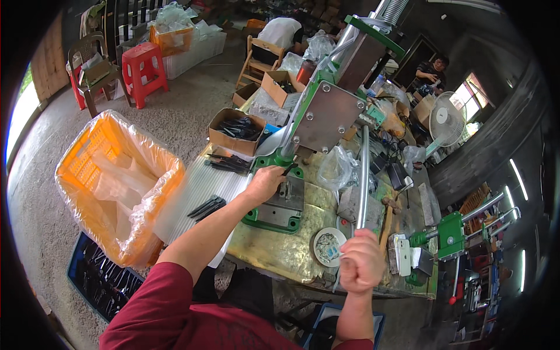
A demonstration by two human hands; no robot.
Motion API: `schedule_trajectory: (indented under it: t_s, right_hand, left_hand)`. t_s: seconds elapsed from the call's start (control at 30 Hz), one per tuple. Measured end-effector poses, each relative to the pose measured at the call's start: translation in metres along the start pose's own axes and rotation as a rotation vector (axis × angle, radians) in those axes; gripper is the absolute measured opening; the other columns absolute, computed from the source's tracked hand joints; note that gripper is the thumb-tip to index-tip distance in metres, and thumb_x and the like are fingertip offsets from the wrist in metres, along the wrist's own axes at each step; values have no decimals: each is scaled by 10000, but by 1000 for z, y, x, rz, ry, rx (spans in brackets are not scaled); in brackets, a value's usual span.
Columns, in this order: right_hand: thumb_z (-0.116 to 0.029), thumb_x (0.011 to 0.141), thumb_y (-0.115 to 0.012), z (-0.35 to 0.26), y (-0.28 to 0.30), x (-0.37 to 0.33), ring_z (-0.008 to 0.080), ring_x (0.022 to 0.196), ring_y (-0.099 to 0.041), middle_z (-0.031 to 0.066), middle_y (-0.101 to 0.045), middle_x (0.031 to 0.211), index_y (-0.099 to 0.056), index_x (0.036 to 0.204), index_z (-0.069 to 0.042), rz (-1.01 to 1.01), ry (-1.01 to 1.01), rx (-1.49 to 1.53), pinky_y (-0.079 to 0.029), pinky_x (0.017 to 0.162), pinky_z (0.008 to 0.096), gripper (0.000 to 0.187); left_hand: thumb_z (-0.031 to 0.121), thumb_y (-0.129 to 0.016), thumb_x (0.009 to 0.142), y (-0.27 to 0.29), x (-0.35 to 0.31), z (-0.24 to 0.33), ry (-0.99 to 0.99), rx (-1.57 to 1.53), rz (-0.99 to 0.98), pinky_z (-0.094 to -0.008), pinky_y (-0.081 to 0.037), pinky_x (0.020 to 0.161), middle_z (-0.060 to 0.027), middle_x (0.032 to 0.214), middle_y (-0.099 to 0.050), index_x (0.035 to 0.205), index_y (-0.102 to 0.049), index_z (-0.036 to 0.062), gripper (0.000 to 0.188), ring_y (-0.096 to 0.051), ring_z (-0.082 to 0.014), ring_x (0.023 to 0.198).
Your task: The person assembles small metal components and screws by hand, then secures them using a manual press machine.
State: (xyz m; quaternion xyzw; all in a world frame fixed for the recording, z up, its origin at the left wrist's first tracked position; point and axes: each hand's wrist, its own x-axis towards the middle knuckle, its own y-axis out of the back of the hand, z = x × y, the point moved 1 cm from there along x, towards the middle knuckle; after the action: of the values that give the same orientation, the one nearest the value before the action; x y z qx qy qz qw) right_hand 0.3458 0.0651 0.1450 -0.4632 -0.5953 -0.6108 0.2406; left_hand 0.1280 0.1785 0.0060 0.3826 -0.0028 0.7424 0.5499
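Note:
A green-framed hand press (329,116) stands on the bench in front of me. My left hand (266,183) reaches to its base plate (282,211), fingers closed on a slim black piece (290,169) under the ram. The piece's exact kind is mostly hidden by the hand. My right hand (360,261) is wrapped around the lower end of the press's long metal lever (364,181). More slim black pieces (207,207) lie on a white ribbed sheet (181,213) left of the press, with another bunch (228,163) farther back.
An orange crate (169,182) lined with clear plastic is at the left, above a blue bin (81,274) of dark parts. A cardboard box (219,137) holds black pieces. Near the lever sits a bowl (318,256) of small metal bits. Another person (431,73) sits beyond a fan (447,119).

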Motion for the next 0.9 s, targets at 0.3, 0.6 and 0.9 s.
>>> schedule_trajectory:
  t_s: [0.3,0.6,0.9]
  right_hand:
    - [-146,735,-579,-5,11,20,197,531,-528,60,-520,574,-507,617,-39,46,-78,138,-438,635,356,175]
    - [-159,737,-583,-3,10,19,193,524,-526,56,-517,568,-506,612,-44,54,-80,146,-439,640,360,186]
    - [-166,737,-586,-3,10,18,192,520,-522,53,-511,558,-505,607,-48,60,-71,149,-439,639,362,193]
  left_hand:
    - [82,-550,725,1,1,1,56,22,-67,-427,-389,658,-198,784,-507,735,-480,-22,126,-495,-381,777]
    - [48,-557,711,-1,0,-1,30,27,12,-394,-385,607,-195,709,-493,688,-463,-38,130,-485,-381,709]
    - [75,-552,718,2,13,8,-7,37,3,-400,-377,610,-203,713,-493,690,-460,-35,146,-470,-398,715]
